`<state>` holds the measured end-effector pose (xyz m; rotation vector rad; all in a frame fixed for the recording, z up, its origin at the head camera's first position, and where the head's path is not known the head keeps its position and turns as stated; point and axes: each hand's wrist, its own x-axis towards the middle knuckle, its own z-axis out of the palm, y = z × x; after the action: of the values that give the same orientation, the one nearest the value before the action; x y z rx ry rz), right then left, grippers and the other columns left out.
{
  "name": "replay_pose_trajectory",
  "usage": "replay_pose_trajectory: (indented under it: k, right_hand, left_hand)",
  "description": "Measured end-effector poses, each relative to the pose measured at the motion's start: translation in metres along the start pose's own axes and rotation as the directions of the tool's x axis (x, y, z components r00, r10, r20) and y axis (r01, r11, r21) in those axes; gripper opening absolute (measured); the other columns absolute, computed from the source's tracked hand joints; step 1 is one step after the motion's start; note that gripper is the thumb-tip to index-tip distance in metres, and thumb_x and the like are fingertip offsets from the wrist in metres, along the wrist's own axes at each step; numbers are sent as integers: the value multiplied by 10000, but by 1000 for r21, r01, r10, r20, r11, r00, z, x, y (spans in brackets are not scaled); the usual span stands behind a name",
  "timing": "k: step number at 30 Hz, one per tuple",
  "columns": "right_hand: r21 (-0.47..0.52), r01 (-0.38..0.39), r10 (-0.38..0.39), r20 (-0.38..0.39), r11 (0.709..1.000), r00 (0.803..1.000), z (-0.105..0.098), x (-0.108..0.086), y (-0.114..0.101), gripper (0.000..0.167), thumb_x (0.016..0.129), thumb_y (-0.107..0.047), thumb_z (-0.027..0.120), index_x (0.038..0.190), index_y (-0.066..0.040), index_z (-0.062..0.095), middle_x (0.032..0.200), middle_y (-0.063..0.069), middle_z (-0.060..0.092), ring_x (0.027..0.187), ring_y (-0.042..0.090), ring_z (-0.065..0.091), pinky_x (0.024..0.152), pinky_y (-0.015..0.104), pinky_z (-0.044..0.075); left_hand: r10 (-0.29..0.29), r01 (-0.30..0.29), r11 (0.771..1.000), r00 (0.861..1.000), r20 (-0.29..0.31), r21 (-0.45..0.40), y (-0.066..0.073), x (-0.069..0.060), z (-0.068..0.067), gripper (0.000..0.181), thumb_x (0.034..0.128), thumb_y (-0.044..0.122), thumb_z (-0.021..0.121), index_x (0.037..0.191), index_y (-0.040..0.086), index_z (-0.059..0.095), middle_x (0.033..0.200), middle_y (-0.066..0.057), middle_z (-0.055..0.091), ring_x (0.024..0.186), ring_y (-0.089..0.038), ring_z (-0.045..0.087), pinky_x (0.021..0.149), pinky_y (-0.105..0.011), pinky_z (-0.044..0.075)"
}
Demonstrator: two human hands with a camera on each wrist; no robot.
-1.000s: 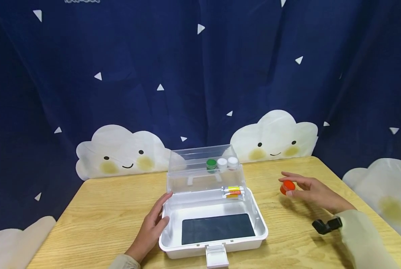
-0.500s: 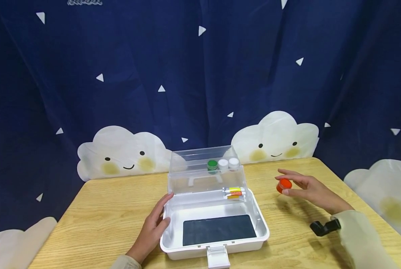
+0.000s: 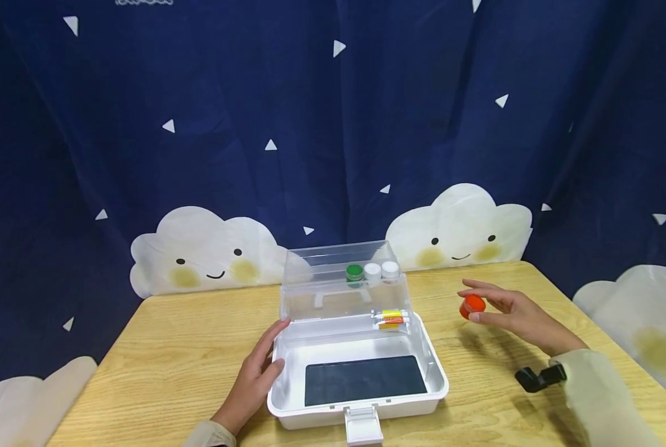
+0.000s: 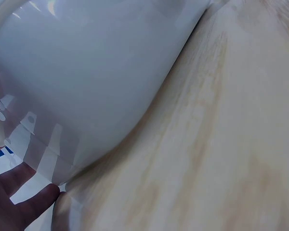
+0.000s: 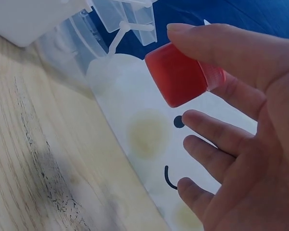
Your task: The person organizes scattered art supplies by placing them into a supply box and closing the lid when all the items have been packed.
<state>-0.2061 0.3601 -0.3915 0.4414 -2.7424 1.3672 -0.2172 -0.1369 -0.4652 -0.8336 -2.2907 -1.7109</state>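
Note:
The right hand (image 3: pixel 525 320) pinches a small red jar (image 3: pixel 472 307) between thumb and finger, above the table right of the white box. In the right wrist view the red jar (image 5: pixel 176 74) is tilted, the other fingers spread below it. The left hand (image 3: pixel 250 380) rests on the left rim of the open white box (image 3: pixel 391 406); in the left wrist view its fingers (image 4: pixel 38 202) touch the box wall (image 4: pixel 86 96). One green-lidded jar (image 3: pixel 354 273) and two white-lidded jars (image 3: pixel 372 272) stand in the raised clear tray. Small tubes (image 3: pixel 390 319) lie in the lower tray.
A dark rectangular panel (image 3: pixel 364 380) lies in the box bottom. The latch (image 3: pixel 363 426) hangs at the front. Wooden table surface (image 3: pixel 182 347) extends on both sides. Behind is a blue curtain (image 3: pixel 226 93) with clouds and triangles.
Since a second ago, the right hand has moved slightly left and up with the red jar, then stayed nearly still. The left hand keeps its place on the box rim.

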Motion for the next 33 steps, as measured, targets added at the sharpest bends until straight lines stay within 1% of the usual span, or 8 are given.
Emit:
replay_pose_trajectory:
  k: [3,8,11,17,22,27,33]
  right_hand:
    - [-8,-2,2,-5,1000,1000,1,1,0,412,906,-285,669,1311,-250,601,1527,30,360,1424,383,196,1035,678,226]
    - [-30,1,-1,-5,1000,1000,1,1,-1,415,906,-291,668,1315,-275,595,1527,15,358,1420,368,219,1023,673,257]
    - [-44,6,-6,-2,999,1000,0,1,-2,428,910,-289,663,1330,-265,583,1527,16,356,1414,379,229,1013,677,269]
    - [-20,-4,4,-2,1000,1000,3,2,-7,426,915,-290,658,1333,-256,584,1541,31,333,1415,399,216,996,709,253]
    - [-57,11,-12,-15,998,1000,5,9,-18,431,905,-316,667,1327,-296,583,1542,13,329,1417,380,225,999,706,256]
    - [-65,14,-14,-4,998,1000,9,20,-33,429,899,-351,668,1318,-321,584,1541,-28,328,1430,354,211,1009,696,257]
    - [-40,55,-55,14,998,998,12,36,-47,442,894,-340,677,1323,-278,590,1535,-19,344,1442,335,187,1032,677,244]
  left_hand:
    - [-4,4,1000,1000,-3,3,1,0,-1,707,867,-121,487,1477,223,392,1540,-54,323,1337,-197,400,952,-258,446]
    - [7,-7,1000,1000,1,2,2,2,-1,712,864,-121,490,1478,226,391,1541,-54,320,1348,-252,383,956,-261,444]
    - [9,-9,1000,1000,10,-7,1,4,0,711,866,-120,492,1478,227,389,1542,-49,317,1355,-262,373,964,-263,438]
    - [-7,7,1000,1000,11,2,1,4,1,714,869,-114,494,1477,245,388,1542,-45,316,1363,-259,360,978,-268,426]
    - [-15,15,1000,1000,6,14,0,3,1,721,867,-109,494,1480,253,382,1544,-53,312,1346,-269,386,969,-282,440]
    - [-16,16,1000,1000,2,16,0,2,0,716,868,-105,492,1484,242,377,1545,-63,309,1336,-280,400,959,-282,451]
    - [-24,24,1000,1000,0,12,-1,2,0,709,876,-101,490,1485,244,377,1548,-52,305,1333,-275,405,960,-290,453]
